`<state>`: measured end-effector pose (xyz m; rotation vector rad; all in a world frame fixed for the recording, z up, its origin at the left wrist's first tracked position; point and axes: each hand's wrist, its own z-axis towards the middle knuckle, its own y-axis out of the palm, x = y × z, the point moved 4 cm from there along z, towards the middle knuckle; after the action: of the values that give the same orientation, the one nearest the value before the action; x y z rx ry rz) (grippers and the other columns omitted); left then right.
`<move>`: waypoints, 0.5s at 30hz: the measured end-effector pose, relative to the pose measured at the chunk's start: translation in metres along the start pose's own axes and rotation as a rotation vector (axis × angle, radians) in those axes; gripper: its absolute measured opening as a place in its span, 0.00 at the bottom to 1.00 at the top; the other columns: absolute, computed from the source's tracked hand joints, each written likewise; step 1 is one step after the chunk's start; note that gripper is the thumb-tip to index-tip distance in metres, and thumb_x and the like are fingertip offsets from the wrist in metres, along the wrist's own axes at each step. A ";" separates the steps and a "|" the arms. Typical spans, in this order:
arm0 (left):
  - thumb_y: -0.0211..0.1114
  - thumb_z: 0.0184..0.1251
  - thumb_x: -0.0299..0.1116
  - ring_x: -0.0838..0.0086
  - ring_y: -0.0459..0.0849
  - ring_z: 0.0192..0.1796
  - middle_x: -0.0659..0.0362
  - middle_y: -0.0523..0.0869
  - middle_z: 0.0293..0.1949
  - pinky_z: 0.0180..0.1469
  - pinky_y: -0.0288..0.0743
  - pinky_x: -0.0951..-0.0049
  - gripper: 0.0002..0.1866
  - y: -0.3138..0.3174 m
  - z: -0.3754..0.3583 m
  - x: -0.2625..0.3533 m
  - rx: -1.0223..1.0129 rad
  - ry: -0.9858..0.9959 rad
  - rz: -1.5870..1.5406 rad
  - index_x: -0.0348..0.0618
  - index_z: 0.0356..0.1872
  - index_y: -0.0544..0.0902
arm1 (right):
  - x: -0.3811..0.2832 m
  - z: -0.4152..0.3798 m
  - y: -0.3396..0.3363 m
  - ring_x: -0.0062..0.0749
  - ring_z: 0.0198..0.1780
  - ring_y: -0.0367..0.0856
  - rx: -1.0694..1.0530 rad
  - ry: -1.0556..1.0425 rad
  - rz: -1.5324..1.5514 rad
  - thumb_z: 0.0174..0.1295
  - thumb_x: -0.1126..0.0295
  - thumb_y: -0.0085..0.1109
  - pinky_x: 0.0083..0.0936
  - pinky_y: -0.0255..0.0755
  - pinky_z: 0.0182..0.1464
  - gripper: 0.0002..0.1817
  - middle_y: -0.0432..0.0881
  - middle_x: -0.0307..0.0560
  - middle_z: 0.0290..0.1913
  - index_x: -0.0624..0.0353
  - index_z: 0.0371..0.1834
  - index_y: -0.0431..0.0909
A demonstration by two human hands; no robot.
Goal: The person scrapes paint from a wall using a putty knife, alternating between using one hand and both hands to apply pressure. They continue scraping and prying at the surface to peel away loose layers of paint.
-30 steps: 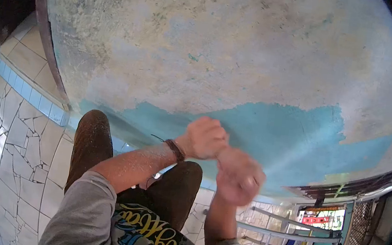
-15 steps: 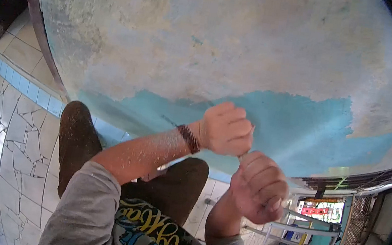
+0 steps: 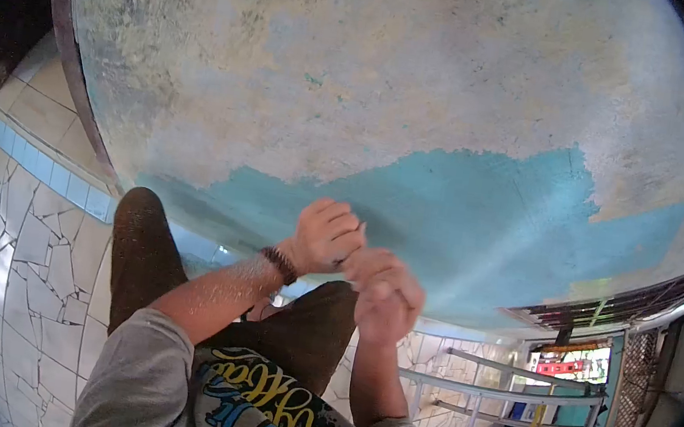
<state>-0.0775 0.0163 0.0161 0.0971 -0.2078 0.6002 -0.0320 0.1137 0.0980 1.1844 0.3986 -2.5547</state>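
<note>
My left hand [image 3: 327,236], with a dark beaded bracelet [image 3: 279,265] at the wrist, is closed in a fist in front of the wall. Pale dust speckles the forearm above the bracelet. My right hand [image 3: 389,293] is also closed, its fingers curled and slightly blurred, right up against the left one. Whatever may lie inside the two fists is hidden. Behind them is the wall [image 3: 359,71], bare and mottled grey-beige on its larger part, with a ragged-edged band of turquoise paint [image 3: 470,212] along its lower part.
My bent knees [image 3: 145,219] are close to the wall's foot. Pale tiled floor [image 3: 38,253] spreads to the left, bordered by a strip of light blue tiles [image 3: 49,165]. A metal ladder [image 3: 508,393] lies or leans at the right. Dark slats [image 3: 604,305] show beyond the wall.
Both fists have moved left and closer to my body, the right one further than the left. The right hand has turned. My view has shifted slightly.
</note>
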 end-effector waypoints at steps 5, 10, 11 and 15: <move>0.66 0.45 0.33 0.66 0.74 0.31 0.61 0.71 0.25 0.34 0.65 0.64 0.08 -0.016 -0.046 0.026 -0.314 -0.147 -0.067 0.49 0.23 0.74 | -0.006 -0.060 0.000 0.39 0.46 0.81 -0.048 0.318 -0.470 0.65 0.77 0.56 0.31 0.73 0.53 0.07 0.81 0.55 0.46 0.66 0.41 0.82; 0.65 0.44 0.36 0.63 0.74 0.38 0.59 0.72 0.28 0.40 0.64 0.61 0.09 -0.020 -0.044 0.040 -0.486 -0.204 0.140 0.48 0.22 0.73 | -0.011 -0.103 -0.014 0.24 0.42 0.81 0.050 0.874 -0.257 0.64 0.77 0.58 0.21 0.75 0.43 0.16 0.82 0.46 0.51 0.64 0.55 0.80; 0.66 0.43 0.35 0.61 0.75 0.40 0.57 0.73 0.31 0.43 0.65 0.61 0.10 -0.019 -0.043 0.045 -0.537 -0.222 0.132 0.47 0.25 0.74 | -0.018 -0.100 -0.016 0.22 0.41 0.80 0.041 0.918 -0.256 0.63 0.77 0.58 0.21 0.75 0.41 0.17 0.83 0.45 0.50 0.64 0.56 0.80; 0.69 0.42 0.31 0.56 0.75 0.52 0.49 0.76 0.43 0.51 0.65 0.62 0.17 -0.027 -0.006 0.068 -0.551 -0.303 0.142 0.43 0.37 0.77 | -0.025 -0.072 -0.040 0.19 0.36 0.78 -0.106 0.874 -0.552 0.61 0.78 0.55 0.19 0.74 0.38 0.19 0.84 0.41 0.41 0.62 0.56 0.80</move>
<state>-0.0065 0.0318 0.0243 -0.3646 -0.6704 0.6492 0.0176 0.1804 0.0777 2.3709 1.1626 -2.1856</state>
